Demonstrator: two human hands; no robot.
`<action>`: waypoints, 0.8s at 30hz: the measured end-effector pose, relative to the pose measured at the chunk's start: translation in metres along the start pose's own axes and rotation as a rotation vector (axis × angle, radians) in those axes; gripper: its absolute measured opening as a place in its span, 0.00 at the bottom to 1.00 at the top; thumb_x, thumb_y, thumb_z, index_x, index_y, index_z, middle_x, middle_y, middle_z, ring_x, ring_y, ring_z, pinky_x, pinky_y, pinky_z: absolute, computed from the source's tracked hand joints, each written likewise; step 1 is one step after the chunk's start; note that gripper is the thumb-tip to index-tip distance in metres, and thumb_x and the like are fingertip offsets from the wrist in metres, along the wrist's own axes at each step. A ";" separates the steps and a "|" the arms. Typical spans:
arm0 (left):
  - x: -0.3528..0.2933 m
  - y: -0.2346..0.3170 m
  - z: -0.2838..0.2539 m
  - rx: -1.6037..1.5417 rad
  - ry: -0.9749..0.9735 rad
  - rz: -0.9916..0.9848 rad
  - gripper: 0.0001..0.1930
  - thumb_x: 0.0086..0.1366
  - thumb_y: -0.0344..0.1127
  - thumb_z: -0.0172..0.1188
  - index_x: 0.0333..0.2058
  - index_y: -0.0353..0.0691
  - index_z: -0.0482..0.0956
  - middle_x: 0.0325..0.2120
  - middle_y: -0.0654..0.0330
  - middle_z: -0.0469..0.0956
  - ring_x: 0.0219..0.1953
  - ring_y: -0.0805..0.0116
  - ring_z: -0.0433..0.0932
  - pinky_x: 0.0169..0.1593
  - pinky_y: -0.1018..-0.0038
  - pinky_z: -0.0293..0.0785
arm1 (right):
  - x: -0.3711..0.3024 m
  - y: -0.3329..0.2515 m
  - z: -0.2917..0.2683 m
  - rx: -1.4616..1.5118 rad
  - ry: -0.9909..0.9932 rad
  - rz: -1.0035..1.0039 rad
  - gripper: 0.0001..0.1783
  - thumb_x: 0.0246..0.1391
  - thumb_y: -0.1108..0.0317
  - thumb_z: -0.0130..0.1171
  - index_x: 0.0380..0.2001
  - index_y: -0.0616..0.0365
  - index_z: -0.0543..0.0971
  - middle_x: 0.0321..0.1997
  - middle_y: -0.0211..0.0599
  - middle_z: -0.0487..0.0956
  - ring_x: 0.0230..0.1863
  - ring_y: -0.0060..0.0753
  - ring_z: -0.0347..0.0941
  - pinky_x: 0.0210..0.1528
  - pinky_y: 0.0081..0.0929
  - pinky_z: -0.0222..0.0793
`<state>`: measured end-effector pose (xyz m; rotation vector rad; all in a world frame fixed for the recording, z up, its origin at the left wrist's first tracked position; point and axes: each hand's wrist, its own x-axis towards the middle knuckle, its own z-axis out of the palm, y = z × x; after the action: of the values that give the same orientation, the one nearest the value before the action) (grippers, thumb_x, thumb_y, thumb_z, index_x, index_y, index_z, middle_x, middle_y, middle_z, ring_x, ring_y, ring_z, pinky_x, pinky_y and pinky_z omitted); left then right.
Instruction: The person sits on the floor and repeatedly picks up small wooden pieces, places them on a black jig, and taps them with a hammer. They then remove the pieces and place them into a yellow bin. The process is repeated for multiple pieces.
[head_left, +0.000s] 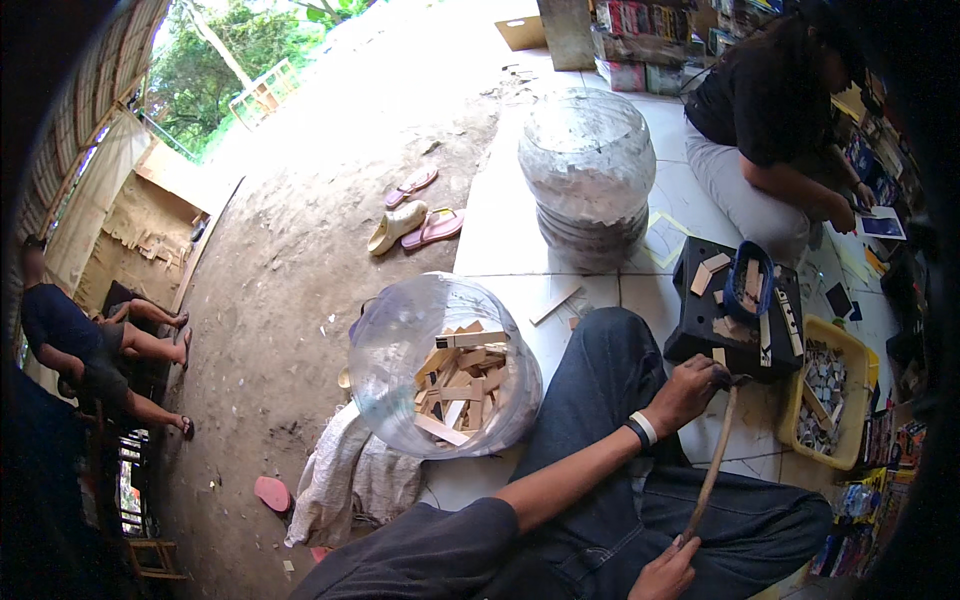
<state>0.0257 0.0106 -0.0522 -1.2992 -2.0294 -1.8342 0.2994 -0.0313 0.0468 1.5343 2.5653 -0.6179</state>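
Note:
My left hand (pixel 684 404), with a white and a dark band at its wrist, is closed at the near edge of a black box (pixel 693 335). A small wooden strip (pixel 719 356) sticks up at its fingertips, against the box. My right hand (pixel 664 573), low in the view, is wrapped round a long wooden handle (pixel 712 470). The handle slants up to a small dark head beside my left fingertips; the head's shape is hard to make out. On the box lie several wooden pieces and a blue oval basket (pixel 766 283) with small bits in it.
Left of my knee stands a clear plastic tub (pixel 375 350) of wooden pieces; a larger clear container (pixel 590 235) stands farther off. A yellow basin (pixel 853 445) of small pieces is at right. One person (pixel 750 110) sits ahead right, another (pixel 65 320) far left. Sandals (pixel 433 228) lie on the dirt.

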 end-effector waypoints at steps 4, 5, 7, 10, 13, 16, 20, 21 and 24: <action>-0.004 -0.016 -0.002 -0.075 -0.008 0.031 0.18 0.55 0.20 0.64 0.47 0.33 0.81 0.43 0.45 0.79 0.46 0.44 0.79 0.49 0.61 0.77 | 0.001 0.002 0.014 0.081 0.008 -0.013 0.20 0.74 0.60 0.49 0.61 0.60 0.69 0.31 0.66 0.81 0.35 0.73 0.78 0.36 0.61 0.71; -0.004 -0.020 -0.002 -0.014 0.013 -0.044 0.17 0.55 0.22 0.65 0.46 0.33 0.82 0.43 0.45 0.81 0.46 0.45 0.80 0.50 0.61 0.77 | 0.002 0.003 0.013 0.113 0.033 -0.003 0.19 0.74 0.61 0.49 0.60 0.60 0.69 0.29 0.66 0.81 0.34 0.73 0.78 0.34 0.61 0.71; -0.002 -0.024 -0.001 0.067 0.096 -0.373 0.14 0.60 0.26 0.65 0.45 0.34 0.84 0.38 0.47 0.86 0.38 0.51 0.87 0.44 0.60 0.81 | 0.003 0.003 0.009 0.169 -0.013 -0.013 0.11 0.72 0.68 0.51 0.49 0.64 0.71 0.26 0.66 0.79 0.34 0.74 0.78 0.34 0.62 0.66; 0.016 -0.024 -0.006 0.150 0.042 -0.589 0.17 0.67 0.41 0.67 0.41 0.30 0.86 0.33 0.47 0.87 0.37 0.55 0.88 0.41 0.66 0.80 | 0.004 -0.002 -0.002 0.175 -0.059 -0.009 0.17 0.71 0.67 0.52 0.54 0.71 0.71 0.26 0.67 0.80 0.33 0.72 0.79 0.34 0.60 0.70; 0.037 -0.023 -0.014 0.061 -0.261 -0.771 0.21 0.68 0.48 0.68 0.41 0.30 0.88 0.26 0.60 0.85 0.27 0.71 0.79 0.33 0.72 0.73 | 0.003 -0.006 -0.009 0.155 -0.079 -0.011 0.21 0.71 0.66 0.53 0.58 0.73 0.70 0.28 0.68 0.80 0.33 0.72 0.79 0.35 0.60 0.71; 0.046 -0.027 -0.014 -0.175 -0.336 -0.845 0.21 0.68 0.49 0.68 0.41 0.32 0.89 0.28 0.66 0.83 0.28 0.78 0.73 0.31 0.77 0.66 | 0.003 -0.005 -0.009 0.172 -0.076 -0.023 0.22 0.71 0.65 0.53 0.59 0.73 0.70 0.28 0.68 0.80 0.33 0.72 0.79 0.35 0.60 0.72; 0.047 -0.040 -0.007 -0.496 -0.284 -0.935 0.12 0.69 0.36 0.69 0.44 0.32 0.87 0.34 0.64 0.86 0.32 0.77 0.80 0.37 0.78 0.76 | 0.004 0.001 -0.003 0.083 -0.024 -0.110 0.19 0.71 0.65 0.54 0.55 0.71 0.69 0.24 0.59 0.81 0.27 0.62 0.82 0.24 0.50 0.75; 0.046 -0.042 -0.006 -0.547 -0.277 -0.951 0.10 0.69 0.30 0.68 0.45 0.31 0.86 0.37 0.62 0.86 0.35 0.76 0.82 0.42 0.77 0.80 | 0.003 0.002 -0.002 0.111 -0.020 -0.113 0.20 0.71 0.65 0.54 0.56 0.71 0.69 0.24 0.59 0.81 0.27 0.62 0.82 0.24 0.49 0.75; 0.044 -0.044 -0.006 -0.521 -0.280 -0.924 0.11 0.69 0.32 0.68 0.45 0.30 0.86 0.37 0.62 0.86 0.35 0.75 0.83 0.43 0.76 0.80 | 0.003 0.004 0.001 0.144 -0.040 -0.098 0.20 0.71 0.65 0.54 0.56 0.72 0.69 0.24 0.59 0.81 0.27 0.61 0.83 0.24 0.48 0.75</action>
<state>-0.0330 0.0316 -0.0582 -0.7290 -2.7023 -2.8465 0.3017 -0.0275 0.0443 1.4263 2.6307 -0.8526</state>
